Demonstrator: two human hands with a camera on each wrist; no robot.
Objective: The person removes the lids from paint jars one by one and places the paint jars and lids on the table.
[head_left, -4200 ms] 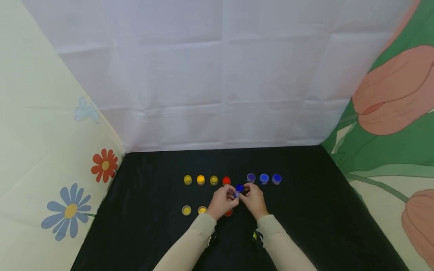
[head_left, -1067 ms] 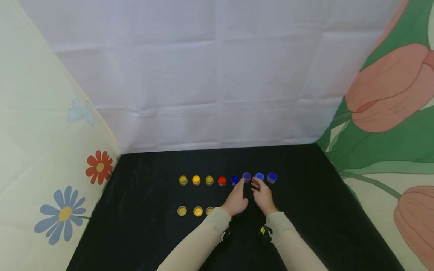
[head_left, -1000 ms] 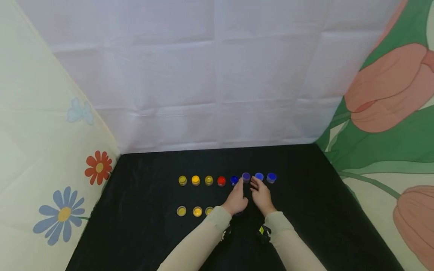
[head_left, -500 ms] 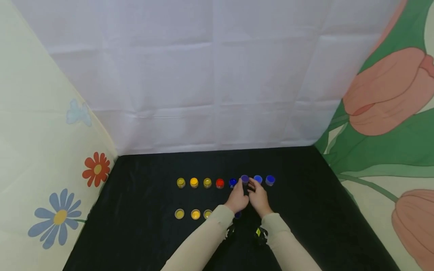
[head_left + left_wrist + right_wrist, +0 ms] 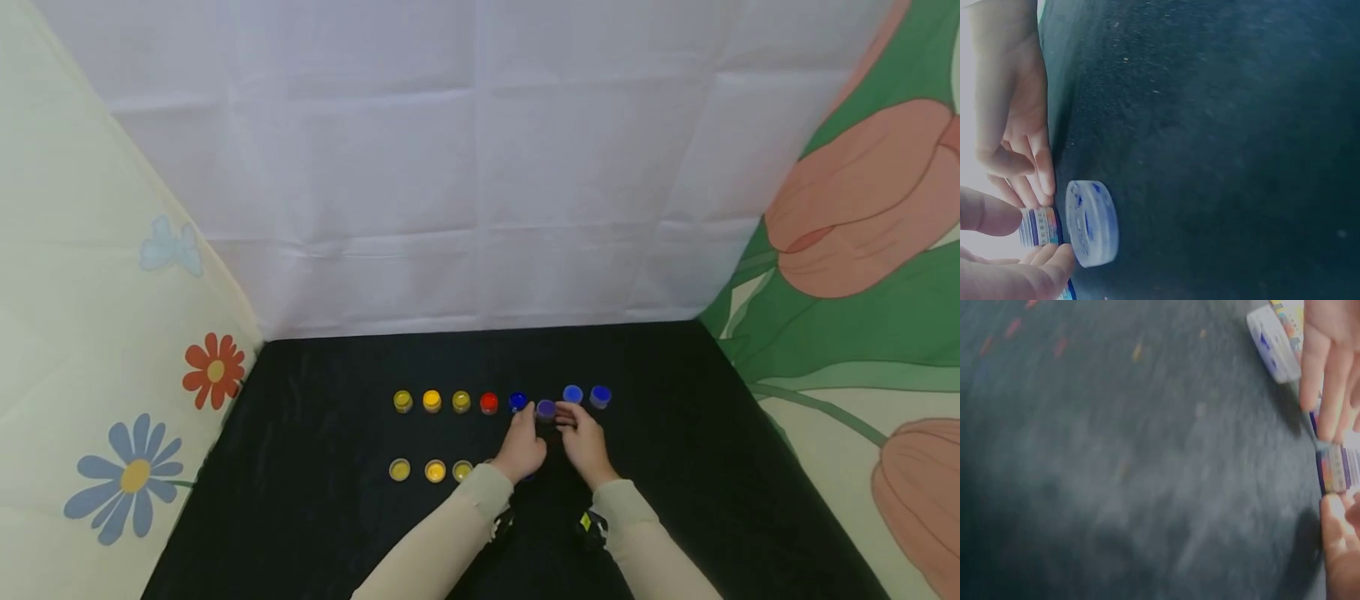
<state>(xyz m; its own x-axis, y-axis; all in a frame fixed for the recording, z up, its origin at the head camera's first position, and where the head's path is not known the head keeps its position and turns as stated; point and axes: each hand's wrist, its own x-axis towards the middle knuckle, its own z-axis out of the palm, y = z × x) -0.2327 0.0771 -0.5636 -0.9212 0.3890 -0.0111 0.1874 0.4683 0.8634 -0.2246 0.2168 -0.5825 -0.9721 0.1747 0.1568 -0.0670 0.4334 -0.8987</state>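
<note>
A small paint jar (image 5: 545,411) with purple paint stands upright between my two hands, in front of the row of jars. The straight fingers of my left hand (image 5: 521,448) touch its left side, and the fingertips of my right hand (image 5: 587,446) lie against its right side. Its printed label shows in the left wrist view, where the jar (image 5: 1041,226) sits between the fingertips. Beside it, nearer that camera, is a clear lid (image 5: 1092,223) with blue smears; in the right wrist view this lid (image 5: 1274,344) lies by the left hand's fingers.
Left of the hands stand jars of yellow, orange-yellow, red (image 5: 489,403) and dark blue paint (image 5: 517,402). Two blue jars (image 5: 573,395) stand to the right. Yellow-stained lids (image 5: 435,472) lie in a nearer row, partly behind the left sleeve. Black cloth (image 5: 330,433) covers the table.
Both hands have closed in on the purple jar, and it has come toward me, out of the back row. Earlier, the hands were at the dark blue jar, which now stands in the row.
</note>
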